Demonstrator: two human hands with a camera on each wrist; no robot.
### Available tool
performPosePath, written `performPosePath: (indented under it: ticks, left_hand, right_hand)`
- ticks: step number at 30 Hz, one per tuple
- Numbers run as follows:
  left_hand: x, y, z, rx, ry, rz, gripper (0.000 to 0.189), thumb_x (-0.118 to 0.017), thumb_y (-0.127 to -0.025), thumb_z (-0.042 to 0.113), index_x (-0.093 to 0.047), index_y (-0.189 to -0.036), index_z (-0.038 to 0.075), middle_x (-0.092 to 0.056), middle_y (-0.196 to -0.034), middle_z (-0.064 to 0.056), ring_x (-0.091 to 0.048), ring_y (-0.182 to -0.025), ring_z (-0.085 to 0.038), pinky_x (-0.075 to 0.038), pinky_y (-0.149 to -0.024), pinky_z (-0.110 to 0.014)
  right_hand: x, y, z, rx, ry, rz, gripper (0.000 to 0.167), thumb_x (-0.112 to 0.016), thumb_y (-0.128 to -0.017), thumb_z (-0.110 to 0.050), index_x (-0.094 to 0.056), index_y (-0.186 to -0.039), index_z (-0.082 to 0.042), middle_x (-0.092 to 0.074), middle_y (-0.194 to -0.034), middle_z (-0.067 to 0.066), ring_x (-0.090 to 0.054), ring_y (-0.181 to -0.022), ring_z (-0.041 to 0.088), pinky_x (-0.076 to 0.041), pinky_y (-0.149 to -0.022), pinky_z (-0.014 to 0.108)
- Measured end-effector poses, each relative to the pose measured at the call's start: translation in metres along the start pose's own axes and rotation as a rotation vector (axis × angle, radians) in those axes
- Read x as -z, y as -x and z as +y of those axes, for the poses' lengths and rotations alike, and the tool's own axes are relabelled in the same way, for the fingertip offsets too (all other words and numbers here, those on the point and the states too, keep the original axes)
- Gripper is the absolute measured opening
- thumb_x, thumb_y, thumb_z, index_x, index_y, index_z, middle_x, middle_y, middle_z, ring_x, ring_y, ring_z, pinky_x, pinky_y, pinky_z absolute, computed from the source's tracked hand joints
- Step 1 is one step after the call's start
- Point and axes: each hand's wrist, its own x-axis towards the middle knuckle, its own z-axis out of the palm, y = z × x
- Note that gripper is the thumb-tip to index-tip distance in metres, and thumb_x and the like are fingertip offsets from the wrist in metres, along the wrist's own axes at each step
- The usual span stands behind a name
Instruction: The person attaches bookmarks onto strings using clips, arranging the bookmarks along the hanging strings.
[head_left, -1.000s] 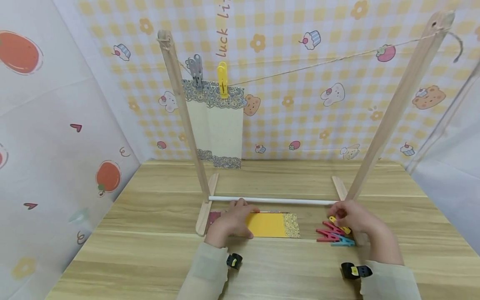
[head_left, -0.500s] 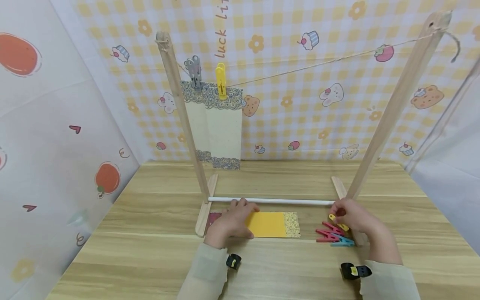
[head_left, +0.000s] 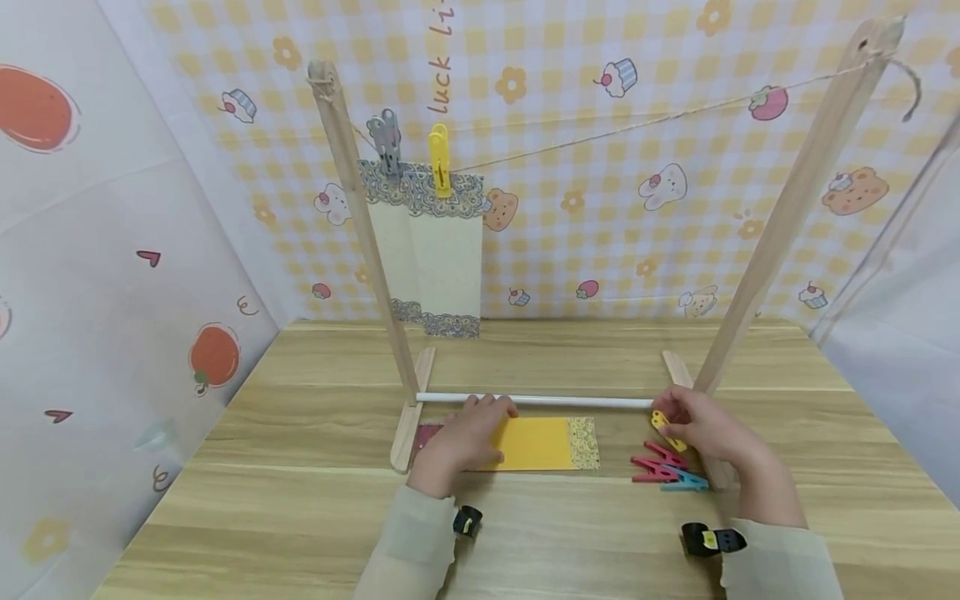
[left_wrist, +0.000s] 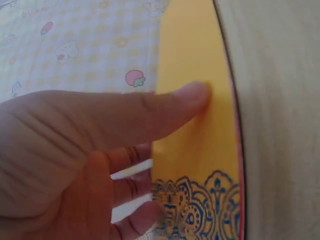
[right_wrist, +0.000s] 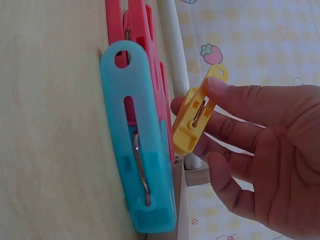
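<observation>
1. Right hand (head_left: pixel 705 427) pinched the yellow clothespin (right_wrist: pixel 189 131) near its holed end, beside red clothespins (right_wrist: pixel 139 22) — likely good leverage.
2. Left hand (head_left: pixel 461 437) held the yellow card (head_left: pixel 536 443) near the white bar (head_left: pixel 577 402) — light pressure seemed wisest.

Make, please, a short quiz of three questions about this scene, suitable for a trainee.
1. What does the right hand pinch?
2. True or false: the left hand is touching the blue clothespin.
3. Which colour is the clothespin clipped beside the hanging yellow clothespin? A) red B) gray C) blue

Key:
1. A second yellow clothespin.
2. False; it grips the yellow card.
3. B, the gray clothespin.
</observation>
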Motion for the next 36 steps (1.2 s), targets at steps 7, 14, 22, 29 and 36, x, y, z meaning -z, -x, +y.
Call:
performPosePath:
  ticks: [7, 14, 22, 29, 36]
  left_hand:
    - [0.006, 0.001, -0.002, -0.06, 0.02, 0.07, 0.03, -0.072, -0.089, 0.007, -0.065, -0.118, 0.015, -0.069, -0.121, -0.005, -0.063, -0.112, -0.023, -0.05, -0.097, -0.044]
    - [0.013, 0.004, -0.002, -0.081, 0.098, 0.074, 0.014, -0.067, -0.094, 0.009, -0.069, -0.107, 0.012, -0.072, -0.107, -0.003, -0.065, -0.099, -0.018, -0.053, -0.09, -0.038]
    - [0.018, 0.006, -0.001, -0.116, 0.157, 0.085, 0.005, -0.065, -0.095, 0.01, -0.068, -0.099, 0.01, -0.07, -0.096, 0.0, -0.062, -0.089, -0.014, -0.054, -0.084, -0.033]
    - [0.022, 0.009, 0.0, -0.102, 0.181, 0.127, 0.004, -0.064, -0.096, 0.012, -0.068, -0.097, 0.011, -0.073, -0.102, -0.002, -0.067, -0.099, -0.019, -0.055, -0.089, -0.037]
    - [0.028, 0.01, 0.001, -0.121, 0.181, 0.159, 0.009, -0.064, -0.096, 0.011, -0.069, -0.104, 0.011, -0.074, -0.104, -0.005, -0.069, -0.096, -0.02, -0.056, -0.087, -0.038]
  right_hand:
    - [0.003, -0.001, -0.002, -0.012, -0.007, 0.012, 0.032, -0.065, -0.093, -0.002, -0.057, -0.12, 0.014, -0.065, -0.104, 0.019, -0.06, -0.094, 0.023, -0.052, -0.071, 0.021]
    - [0.004, -0.001, -0.001, 0.014, -0.021, 0.035, 0.032, -0.063, -0.094, -0.004, -0.06, -0.123, 0.009, -0.065, -0.106, 0.018, -0.06, -0.093, 0.018, -0.051, -0.072, 0.022]
    - [0.005, 0.001, -0.005, 0.039, -0.087, 0.03, 0.035, -0.059, -0.099, -0.01, -0.054, -0.13, 0.007, -0.067, -0.104, 0.017, -0.059, -0.089, 0.01, -0.05, -0.072, 0.024]
    - [0.006, 0.0, -0.006, 0.049, -0.045, 0.101, 0.041, -0.057, -0.101, -0.015, -0.052, -0.135, 0.009, -0.065, -0.104, 0.017, -0.058, -0.09, 0.014, -0.049, -0.07, 0.023]
    - [0.007, -0.002, -0.007, 0.029, -0.013, 0.133, 0.039, -0.061, -0.099, -0.015, -0.057, -0.13, 0.009, -0.067, -0.101, 0.012, -0.055, -0.087, 0.009, -0.048, -0.066, 0.024]
